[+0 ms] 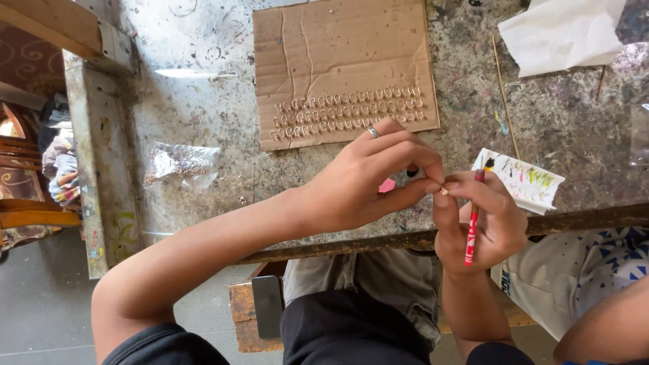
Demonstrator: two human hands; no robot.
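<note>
— Bead, tiny and pale, sits pinched between both hands' fingertips, just above the table edge.

— Why so tight?

— Likely so it cannot slip: left hand clamps thumb and forefinger on it, right hand steadies it while gripping a red brush. Cardboard beyond keeps finished rows together.

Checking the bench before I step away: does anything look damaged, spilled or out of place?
Mostly wear: the cardboard sheet is creased and ragged along its edges, and the table is spattered with old paint. The small pieces on the cardboard lie in tidy rows. Nothing looks spilled.
</note>
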